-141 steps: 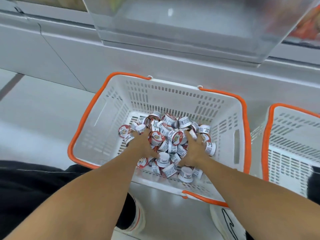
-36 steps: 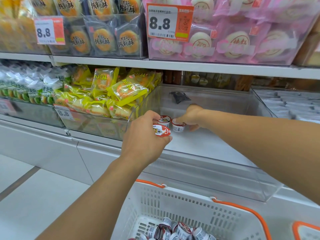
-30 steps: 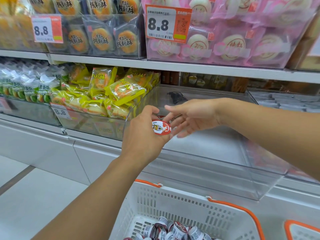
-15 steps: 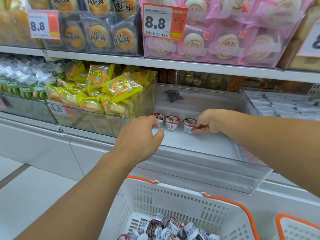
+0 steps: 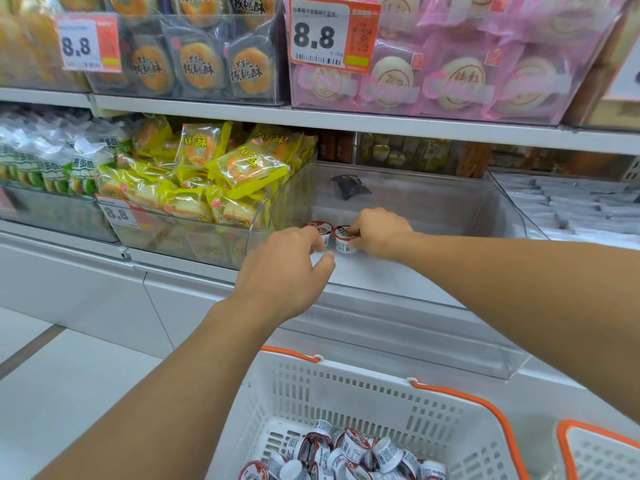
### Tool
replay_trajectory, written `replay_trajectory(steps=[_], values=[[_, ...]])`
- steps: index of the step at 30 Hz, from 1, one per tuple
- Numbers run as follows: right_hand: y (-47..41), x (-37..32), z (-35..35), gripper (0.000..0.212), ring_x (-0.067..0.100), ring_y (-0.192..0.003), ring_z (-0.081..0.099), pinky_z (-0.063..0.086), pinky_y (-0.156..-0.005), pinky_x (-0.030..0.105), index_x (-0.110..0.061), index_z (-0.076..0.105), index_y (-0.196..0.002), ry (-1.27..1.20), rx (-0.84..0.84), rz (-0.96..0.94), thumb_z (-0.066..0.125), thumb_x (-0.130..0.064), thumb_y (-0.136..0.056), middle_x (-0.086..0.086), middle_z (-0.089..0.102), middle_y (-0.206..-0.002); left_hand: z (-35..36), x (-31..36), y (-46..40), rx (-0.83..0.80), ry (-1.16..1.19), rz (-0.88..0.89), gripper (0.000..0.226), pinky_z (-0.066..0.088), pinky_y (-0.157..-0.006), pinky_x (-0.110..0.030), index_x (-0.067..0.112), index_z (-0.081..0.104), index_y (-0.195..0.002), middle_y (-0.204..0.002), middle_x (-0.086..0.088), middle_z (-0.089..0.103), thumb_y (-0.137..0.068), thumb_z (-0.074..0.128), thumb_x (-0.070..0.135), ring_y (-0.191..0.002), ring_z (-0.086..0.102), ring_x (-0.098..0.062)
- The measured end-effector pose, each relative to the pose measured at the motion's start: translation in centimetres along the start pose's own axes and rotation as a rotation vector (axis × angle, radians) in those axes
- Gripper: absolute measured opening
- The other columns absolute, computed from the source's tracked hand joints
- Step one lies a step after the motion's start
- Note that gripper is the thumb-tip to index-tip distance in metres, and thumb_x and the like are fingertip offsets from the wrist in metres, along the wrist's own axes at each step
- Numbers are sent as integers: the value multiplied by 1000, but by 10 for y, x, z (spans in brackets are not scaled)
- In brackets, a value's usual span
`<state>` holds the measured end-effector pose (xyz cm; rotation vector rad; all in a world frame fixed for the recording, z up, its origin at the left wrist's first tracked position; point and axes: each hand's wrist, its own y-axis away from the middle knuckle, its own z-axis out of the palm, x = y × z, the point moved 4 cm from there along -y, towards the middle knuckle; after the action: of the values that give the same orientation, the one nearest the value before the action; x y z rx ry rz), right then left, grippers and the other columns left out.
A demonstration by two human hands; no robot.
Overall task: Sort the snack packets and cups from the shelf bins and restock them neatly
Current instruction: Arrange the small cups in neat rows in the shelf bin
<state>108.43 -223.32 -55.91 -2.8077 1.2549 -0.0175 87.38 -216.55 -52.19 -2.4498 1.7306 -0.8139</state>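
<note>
Item: shelf restock, small snack cups, clear bin.

Left neighbour bin: yellow packets (image 5: 221, 181), heaped, touching the divider wall of the clear bin (image 5: 398, 344).

Left hand (image 5: 287, 271): at the front left of the clear bin, over its front lip. Fingers loosely curled, thumb apart from them. Fingertips reach the nearer of two standing cups; whether they touch it or pinch anything cannot be told.

Left cup (image 5: 320, 230): upright, lid up, near the bin's left wall, partly hidden behind the left hand.

Right cup (image 5: 344, 240): upright, just beside the left cup, in the same row.

Right hand (image 5: 377, 233): inside the bin, just right of the pair. Fingers curled round the right cup, gripping it on the bin floor.

Dark packet (image 5: 349, 188): lone, at the back of the bin, well apart from the cups.

Basket (image 5: 374, 389): below the bin, holding the loose stock of cups (image 5: 339, 455), lying at all angles.

Governing relation: the row runs left to right along the bin's front left corner; open floor lies to the right of the right hand. Judgement: the next cup belongs on that right side, and the right hand is nearer to it. Stock lies straight down from both hands.

Progress, judged: early; two cups shelved, many left.
</note>
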Motion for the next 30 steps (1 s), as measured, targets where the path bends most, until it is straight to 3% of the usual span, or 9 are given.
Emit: replay_trajectory(steps=[6,14,16,18,20,22,24,27,30], values=[[-10,-2,2,15,30,-79,55,44,-66,34,-14,62,-93,39,22,73,65,-29,-93,7,59,-87,0,-1,-2,10,-1,7,26,47,-80,-34,28,63,-113,-115,8,65,-96,52,44,-105,59,-15],[6,-4,-24,22,30,-94,61,51,-73,33,-9,64,-113,123,-196,-76,53,-18,-96,12,66,-110,3,-3,-6,27,18,46,24,49,-81,-34,27,65,-110,-111,8,67,-95,54,42,-103,60,-15],[34,-12,-59,23,29,-94,64,56,-79,37,-10,69,-105,104,-82,-136,56,-26,-95,11,70,-104,0,-1,-4,81,67,104,21,51,-80,-35,23,68,-104,-102,7,68,-93,58,39,-97,61,-15],[81,-27,-100,22,25,-79,67,57,-70,36,-14,73,-82,2,33,-261,62,-32,-90,6,72,-81,-7,4,-1,163,92,203,19,51,-73,-35,23,69,-92,-87,8,67,-89,60,40,-82,59,-13],[137,-42,-120,23,17,-62,66,53,-55,27,-15,72,-72,-105,-216,-412,66,-30,-89,0,71,-69,-11,7,8,225,73,307,21,50,-65,-36,24,67,-83,-77,11,62,-85,58,43,-70,53,-12],[189,-43,-98,12,14,-61,65,48,-47,21,-14,72,-85,-99,-762,-423,69,-24,-91,-2,73,-77,-12,11,24,284,30,422,20,49,-66,-37,22,65,-82,-76,10,61,-85,57,40,-70,50,-14],[232,-36,-42,15,20,-72,66,52,-49,23,-11,68,-105,-30,-1164,-343,70,-20,-92,4,68,-85,-6,16,47,370,1,534,20,47,-74,-36,15,69,-90,-87,1,65,-86,61,33,-80,56,-23],[274,-32,68,41,29,-100,62,55,-77,34,-6,57,-131,284,-1256,-420,63,-28,-97,9,64,-111,32,16,88,328,-108,656,36,48,-88,-41,8,68,-116,-125,-14,61,-86,66,27,-101,59,-32],[288,-24,152,67,29,-133,45,40,-98,31,-9,34,-152,486,-1078,-517,62,-37,-97,11,44,-150,106,5,133,-9,-166,605,47,47,-98,-47,12,61,-127,-140,-15,51,-84,66,32,-120,53,-36]])
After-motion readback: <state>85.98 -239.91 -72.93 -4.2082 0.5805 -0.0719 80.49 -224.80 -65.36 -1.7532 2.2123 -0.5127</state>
